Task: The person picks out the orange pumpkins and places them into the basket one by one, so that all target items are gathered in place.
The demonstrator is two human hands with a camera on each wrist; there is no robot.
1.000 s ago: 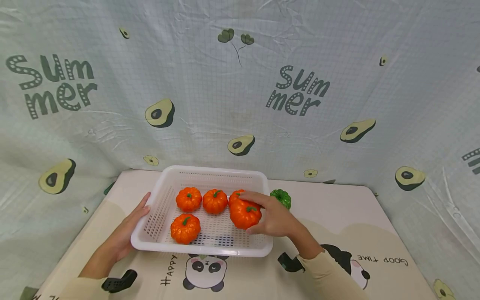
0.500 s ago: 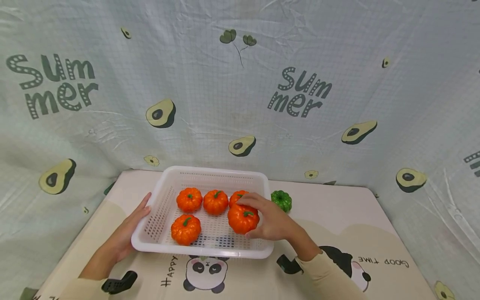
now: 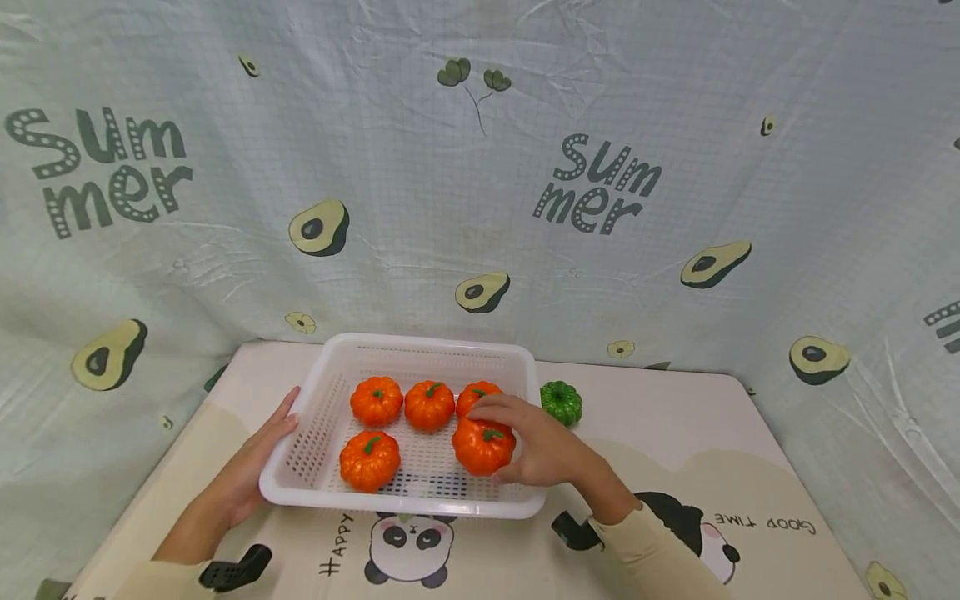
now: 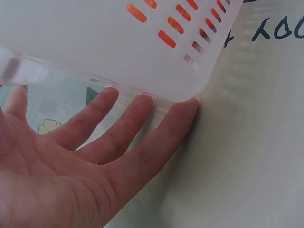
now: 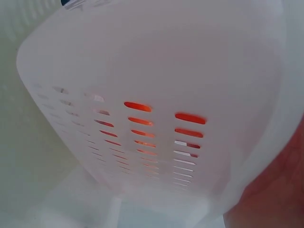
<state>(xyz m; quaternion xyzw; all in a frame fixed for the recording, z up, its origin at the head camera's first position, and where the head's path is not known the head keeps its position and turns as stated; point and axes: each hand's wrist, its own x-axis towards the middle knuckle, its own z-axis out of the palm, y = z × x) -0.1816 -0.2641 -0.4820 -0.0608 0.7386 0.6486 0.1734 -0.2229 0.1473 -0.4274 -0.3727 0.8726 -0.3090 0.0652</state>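
Note:
In the head view, my right hand (image 3: pixel 546 442) grips a small orange pumpkin (image 3: pixel 480 450) inside the right half of a white plastic basket (image 3: pixel 401 502). Fingers lie over its top and the thumb is at its near right side. Whether it touches the basket floor, I cannot tell. Other orange pumpkins sit inside: one at back left (image 3: pixel 377 402), one at back middle (image 3: pixel 430 406), one at front left (image 3: pixel 370 461), and one partly hidden behind the held one (image 3: pixel 478 393). My left hand (image 3: pixel 251 467) rests against the basket's left side; the left wrist view shows its extended fingers (image 4: pixel 135 118) touching the wall.
A green pumpkin (image 3: pixel 562 403) sits on the table (image 3: pixel 645 417) just beyond the basket's right wall. A printed cloth curtain (image 3: pixel 420 167) rises behind the table. In the right wrist view the slotted basket wall (image 5: pixel 156 71) fills most of the frame.
My right hand has moved the held pumpkin slightly left and toward the basket's near side, uncovering more of the pumpkin behind it. The left hand has stayed at the basket's side.

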